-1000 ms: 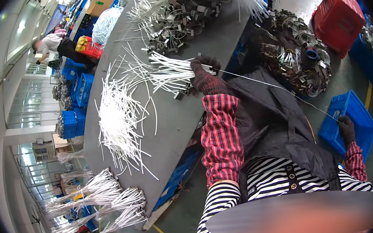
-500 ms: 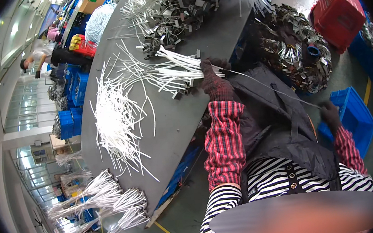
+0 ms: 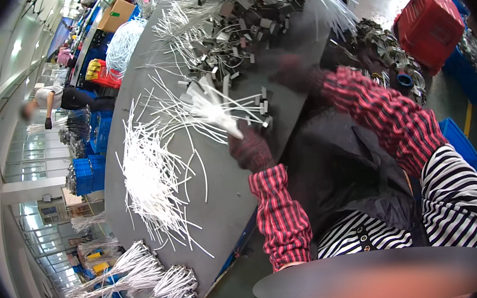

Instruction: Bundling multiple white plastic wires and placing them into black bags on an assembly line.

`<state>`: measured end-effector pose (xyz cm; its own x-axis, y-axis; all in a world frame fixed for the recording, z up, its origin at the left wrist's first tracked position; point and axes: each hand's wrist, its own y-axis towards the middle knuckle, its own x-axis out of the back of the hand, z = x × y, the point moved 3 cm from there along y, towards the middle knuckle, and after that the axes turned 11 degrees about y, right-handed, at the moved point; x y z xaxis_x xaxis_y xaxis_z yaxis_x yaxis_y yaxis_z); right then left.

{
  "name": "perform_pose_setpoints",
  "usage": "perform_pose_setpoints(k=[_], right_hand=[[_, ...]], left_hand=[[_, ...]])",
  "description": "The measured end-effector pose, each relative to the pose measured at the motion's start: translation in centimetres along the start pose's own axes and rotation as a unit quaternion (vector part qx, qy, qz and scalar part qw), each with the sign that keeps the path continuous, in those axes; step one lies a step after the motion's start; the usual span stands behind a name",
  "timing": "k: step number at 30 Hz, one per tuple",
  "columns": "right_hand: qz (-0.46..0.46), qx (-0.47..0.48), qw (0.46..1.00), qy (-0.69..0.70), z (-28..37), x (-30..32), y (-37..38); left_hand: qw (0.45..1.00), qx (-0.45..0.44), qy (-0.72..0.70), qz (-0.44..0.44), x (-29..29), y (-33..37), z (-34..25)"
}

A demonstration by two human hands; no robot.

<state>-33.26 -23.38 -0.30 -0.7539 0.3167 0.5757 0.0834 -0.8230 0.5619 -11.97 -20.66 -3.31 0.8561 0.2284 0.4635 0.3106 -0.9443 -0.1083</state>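
Observation:
My left hand (image 3: 252, 150), in a dark glove, is closed around one end of a bundle of white tubes (image 3: 210, 107) over the grey table. The tubes fan out away from it and look partly blurred. My right hand (image 3: 295, 71), also gloved, reaches over the table's near edge beside a heap of grey metal-ended pieces (image 3: 254, 9). It is smeared by motion, so its fingers and anything in them cannot be made out. Just beyond the left hand, a few thin white wires with small metal ends (image 3: 258, 108) lie on the table.
A large pile of loose white tubes (image 3: 155, 180) covers the table's left part. Tied white bundles (image 3: 168, 285) lie at its lower corner. Right of the table are a red crate (image 3: 430, 27), a blue bin (image 3: 459, 142) and heaped metal-ended wires. Another person (image 3: 58, 100) stands far left.
My right hand has come from the blue bin at the right up over the table. The long wire stretched between my hands is no longer seen. My left hand has moved left and nearer with the tubes.

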Motion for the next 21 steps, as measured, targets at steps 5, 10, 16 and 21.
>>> perform_pose_setpoints(k=[5,10,16,21], right_hand=[[0.158,-0.197,0.968,-0.013,-6.7,-0.8,1.7],[0.146,-0.264,0.953,-0.041,-7.8,-1.6,-2.9],[0.178,-0.189,0.939,0.224,0.2,1.5,-11.7],[0.129,-0.197,0.932,0.276,7.7,2.8,-19.1]], left_hand=[[0.963,0.081,-0.253,0.044,2.0,-0.4,-0.5],[0.912,0.057,-0.371,0.167,1.4,-1.1,-0.4],[0.938,0.047,-0.244,0.241,-4.0,-4.3,-0.6],[0.925,0.089,-0.232,0.288,-9.1,-7.8,-0.6]])
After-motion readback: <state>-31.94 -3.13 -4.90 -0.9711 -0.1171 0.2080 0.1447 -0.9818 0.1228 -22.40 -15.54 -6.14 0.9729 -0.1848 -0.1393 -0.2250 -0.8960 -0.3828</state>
